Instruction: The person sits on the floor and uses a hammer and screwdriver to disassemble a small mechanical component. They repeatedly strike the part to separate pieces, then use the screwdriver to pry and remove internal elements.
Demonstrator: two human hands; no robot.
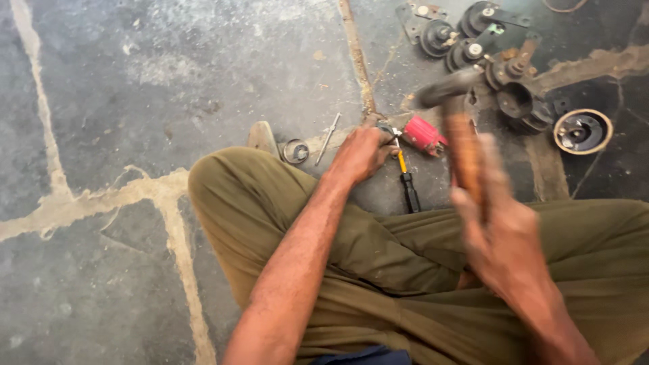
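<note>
Right hand is wrapped around the wooden handle of the hammer: head-heavy, rigid, best gripped low. Left hand is pressed closed, apparently pinching a small metal part beside the red component.

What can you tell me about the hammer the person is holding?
The hammer has a brown wooden handle and a dark metal head, which looks worn. The right hand has its grip on the lower end of the handle and holds the tool raised above the stone floor, with the head up and pointing to the left. It is blurred, as in a swing. Nothing but that hand touches it. The head hangs above a small red part lying close by the left hand.
</note>
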